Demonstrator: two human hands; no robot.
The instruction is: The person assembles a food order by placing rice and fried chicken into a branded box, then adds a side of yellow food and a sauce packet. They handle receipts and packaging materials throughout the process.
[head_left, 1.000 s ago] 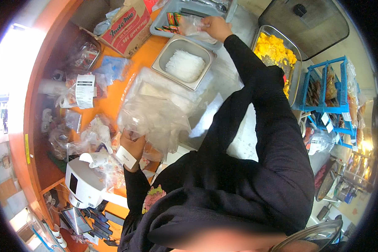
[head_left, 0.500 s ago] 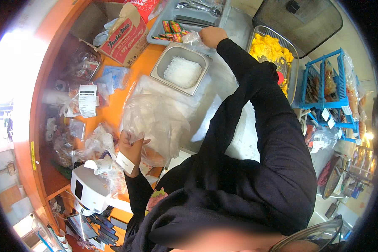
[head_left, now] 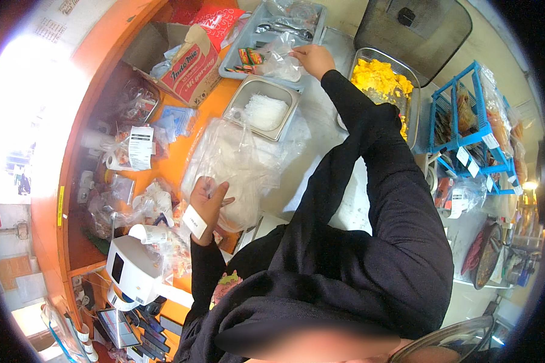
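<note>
Counter (head_left: 212, 106): orange, showing to the left of the metal tub (head_left: 289, 112).
Gray tray (head_left: 243, 41): just past the metal tub, with shiny things inside.
Big clear bag (head_left: 230, 157): on the near side of the metal tub.
Metal tub: holds thin white stuff.
Right hand (head_left: 317, 60): past the metal tub, to its right, fingertips pinched on the small clear bag (head_left: 280, 59).
Left hand (head_left: 207, 204): nearer than the metal tub, fingers half curled at the big clear bag; cannot tell if it grips.
Small clear bag: past the metal tub, over the gray tray.
</note>
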